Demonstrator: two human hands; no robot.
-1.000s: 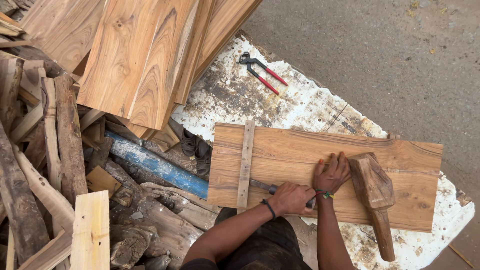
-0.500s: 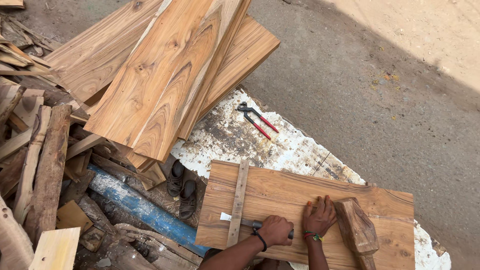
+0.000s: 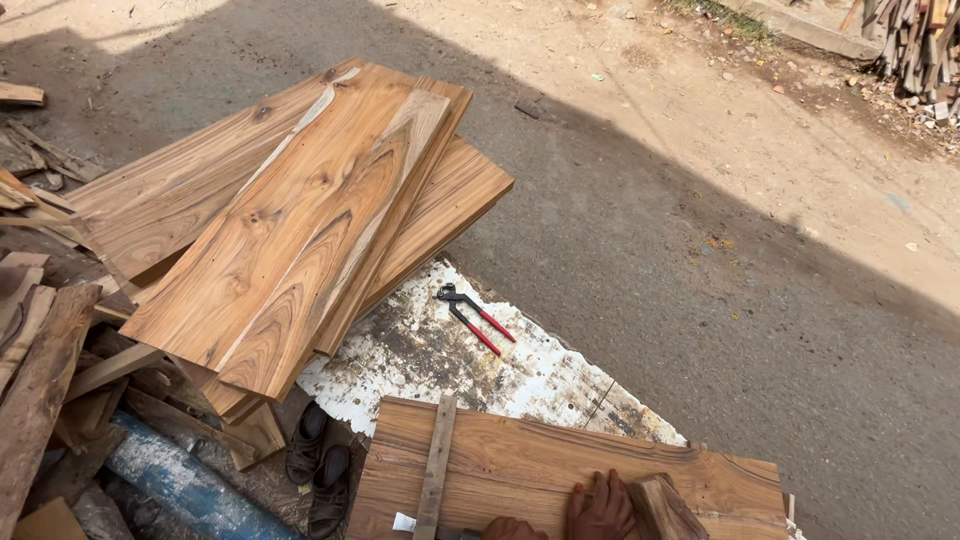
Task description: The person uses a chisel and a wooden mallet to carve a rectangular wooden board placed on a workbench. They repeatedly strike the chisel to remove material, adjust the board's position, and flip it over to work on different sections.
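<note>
At the bottom edge my right hand (image 3: 601,509) rests flat on a wide wooden plank (image 3: 520,462), fingers together, beside a wooden mallet (image 3: 662,508) that lies on the plank to its right. Only the knuckles of my left hand (image 3: 512,528) show at the frame's lower edge, curled; what it holds is cut off. A thin wooden strip (image 3: 436,465) lies across the plank to the left of my hands.
Red-handled pincers (image 3: 472,315) lie on a stained white sheet (image 3: 420,350) beyond the plank. A stack of large planks (image 3: 290,230) leans at the left over scrap wood, sandals (image 3: 318,468) and a blue pipe (image 3: 180,490). Dirt ground lies to the right.
The view has tilted up and away, so my hands and the plank slid to the bottom edge and my forearms left the frame. More ground and the plank stack show.
</note>
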